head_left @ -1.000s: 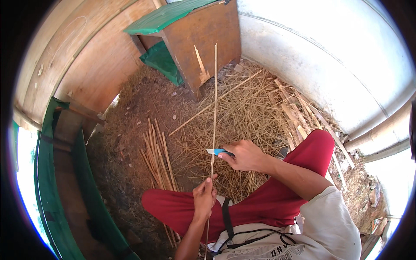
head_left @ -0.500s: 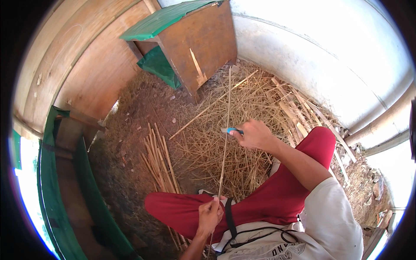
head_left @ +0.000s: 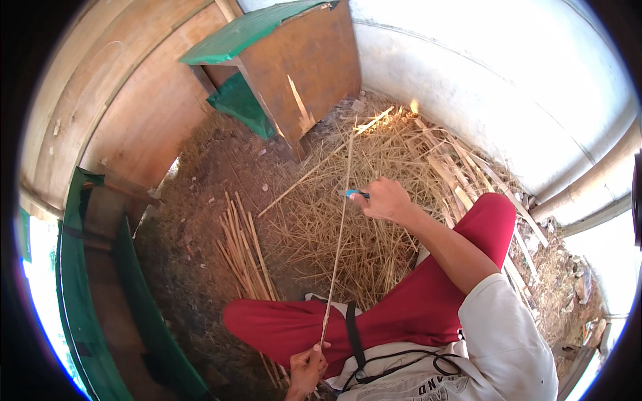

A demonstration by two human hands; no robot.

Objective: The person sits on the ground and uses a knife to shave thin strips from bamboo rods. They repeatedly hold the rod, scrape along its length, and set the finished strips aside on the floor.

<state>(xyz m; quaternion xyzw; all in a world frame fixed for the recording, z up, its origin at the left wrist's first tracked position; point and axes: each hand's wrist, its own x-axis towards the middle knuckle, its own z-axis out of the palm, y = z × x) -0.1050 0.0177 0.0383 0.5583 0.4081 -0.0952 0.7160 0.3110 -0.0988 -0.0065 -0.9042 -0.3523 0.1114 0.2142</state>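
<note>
My left hand [head_left: 307, 369], low in front of my lap, is closed on the near end of a long thin bamboo strip [head_left: 338, 260]. The strip rises away from me over the pile of shavings. In my right hand [head_left: 388, 199] is a utility knife with a blue body [head_left: 352, 193], its front end against the strip or just beside it; true contact is too small to tell. My right arm reaches out over my bent, red-clad knee.
Curly bamboo shavings [head_left: 381, 260] cover the ground ahead. Split bamboo sticks [head_left: 244, 250] lie in a bundle at left, with more flat pieces [head_left: 461, 180] at right. A wooden cabinet with green sheeting [head_left: 301, 73] stands at the back; a green-edged trough [head_left: 100, 294] is at far left.
My left hand has drawn down toward me, pulling the strip with it, so its far end sits nearer. The right hand with the knife has shifted only slightly, up and left.
</note>
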